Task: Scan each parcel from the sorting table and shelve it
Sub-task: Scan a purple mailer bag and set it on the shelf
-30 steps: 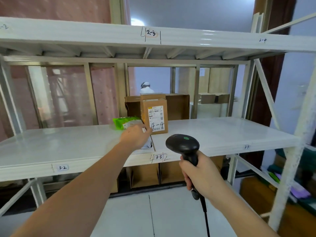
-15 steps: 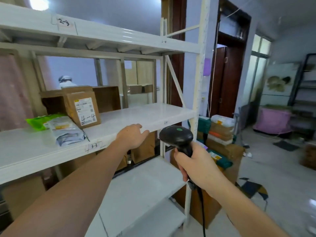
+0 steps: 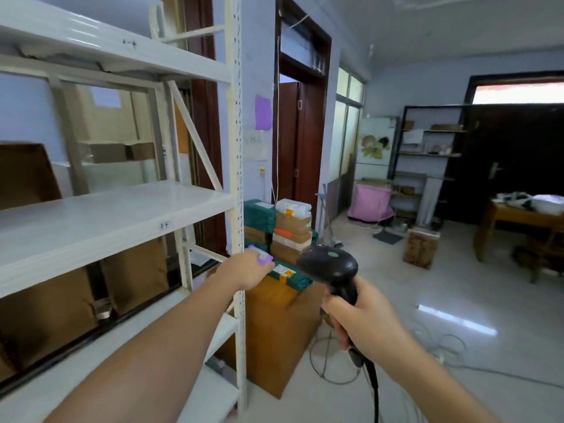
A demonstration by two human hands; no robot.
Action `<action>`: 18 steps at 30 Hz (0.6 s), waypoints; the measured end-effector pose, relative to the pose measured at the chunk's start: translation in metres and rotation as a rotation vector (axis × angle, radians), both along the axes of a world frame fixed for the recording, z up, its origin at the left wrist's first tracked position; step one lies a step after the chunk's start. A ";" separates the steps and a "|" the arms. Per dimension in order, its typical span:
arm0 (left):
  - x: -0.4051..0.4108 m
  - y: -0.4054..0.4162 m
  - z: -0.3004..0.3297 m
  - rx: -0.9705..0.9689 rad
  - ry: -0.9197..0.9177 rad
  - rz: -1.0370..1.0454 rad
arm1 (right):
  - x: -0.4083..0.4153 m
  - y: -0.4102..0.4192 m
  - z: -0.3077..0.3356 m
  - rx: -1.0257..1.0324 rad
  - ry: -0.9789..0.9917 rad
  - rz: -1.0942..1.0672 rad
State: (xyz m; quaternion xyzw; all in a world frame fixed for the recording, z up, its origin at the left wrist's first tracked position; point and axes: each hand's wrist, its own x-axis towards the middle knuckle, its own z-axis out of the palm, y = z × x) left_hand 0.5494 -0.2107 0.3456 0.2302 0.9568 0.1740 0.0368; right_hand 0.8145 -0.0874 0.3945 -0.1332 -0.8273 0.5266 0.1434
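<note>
My left hand (image 3: 247, 271) reaches past the white shelf post (image 3: 237, 154) to a pile of parcels, with its fingertips at a small purple parcel (image 3: 262, 256). I cannot see the fingers close on it. Beside it lies a green parcel with a yellow label (image 3: 288, 275) on top of a large brown box (image 3: 274, 328). Behind stand stacked brown boxes (image 3: 292, 225), a green bundle (image 3: 258, 214) and a white bag (image 3: 293, 207). My right hand (image 3: 364, 320) grips a black barcode scanner (image 3: 331, 268), head up, just right of the pile. The middle shelf board (image 3: 122, 210) is bare on this side.
The scanner's cable (image 3: 374, 389) hangs down, and more cable loops lie on the floor (image 3: 439, 346). A small box (image 3: 421, 247) stands on the floor further back. A wooden table (image 3: 515, 219) with bags is at the right, and a pink bin (image 3: 370, 201) by dark shelving.
My view has swung right, away from the shelved 4-4 box. My left hand left the shelf edge and dropped to the parcel pile beside the rack. The scanner stayed in my right hand.
</note>
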 end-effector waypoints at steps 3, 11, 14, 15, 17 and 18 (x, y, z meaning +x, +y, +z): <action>-0.026 0.028 -0.020 -0.040 0.000 -0.037 | -0.020 0.025 -0.014 0.000 -0.033 -0.022; -0.131 0.092 -0.058 -0.116 -0.017 -0.078 | -0.114 0.079 -0.038 -0.010 -0.057 -0.080; -0.170 0.112 -0.071 -0.115 -0.029 -0.084 | -0.149 0.097 -0.046 -0.025 -0.057 -0.086; -0.181 0.119 -0.076 -0.118 -0.041 -0.087 | -0.159 0.103 -0.048 -0.028 -0.056 -0.083; -0.203 0.133 -0.086 -0.148 -0.058 -0.092 | -0.181 0.116 -0.054 -0.036 -0.058 -0.086; -0.213 0.140 -0.090 -0.167 -0.062 -0.097 | -0.192 0.123 -0.057 -0.039 -0.063 -0.089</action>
